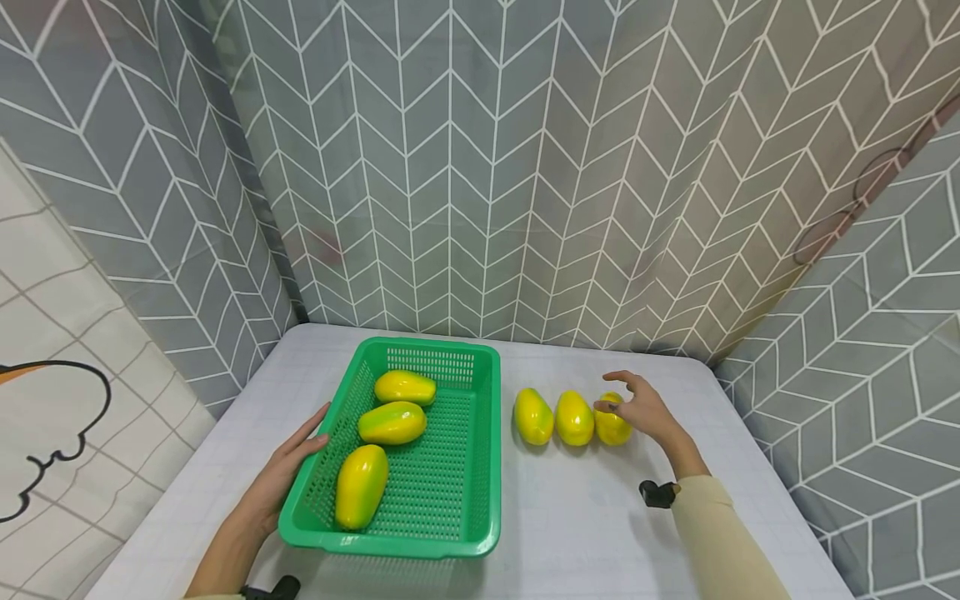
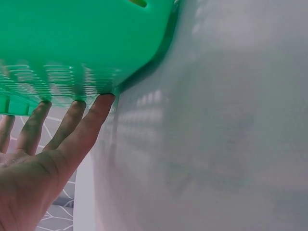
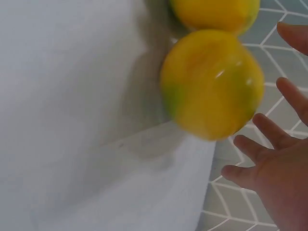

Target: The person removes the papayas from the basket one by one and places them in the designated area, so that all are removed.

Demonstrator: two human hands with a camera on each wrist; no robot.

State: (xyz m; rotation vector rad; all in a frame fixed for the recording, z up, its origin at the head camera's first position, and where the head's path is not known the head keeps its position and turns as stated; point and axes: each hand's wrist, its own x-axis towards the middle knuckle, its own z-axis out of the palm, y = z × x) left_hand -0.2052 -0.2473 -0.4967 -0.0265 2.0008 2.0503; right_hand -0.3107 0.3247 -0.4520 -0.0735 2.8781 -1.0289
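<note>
A green plastic basket [image 1: 491, 467] stands left of centre on the table and bears three glossy yellow-green fruits, papaya-like in shape, along its left side. My left hand [image 1: 273, 479] rests against the basket's left wall; in the left wrist view its extended fingertips [image 2: 105, 100] touch the slotted side. To the right of the basket, three more such fruits stand in a row: a left one [image 1: 534, 417], a middle one [image 1: 575, 418] and a right one [image 1: 613, 427]. Around the right fruit, my right hand [image 1: 647, 410] reaches with thumb and fingers spread apart, holding nothing.
A white cloth covers the table [image 1: 570, 517]. Grey curtains [image 1: 465, 167] with white zigzag lines hang behind it and at both sides. At the far left hangs a white patterned sheet [image 1: 67, 292].
</note>
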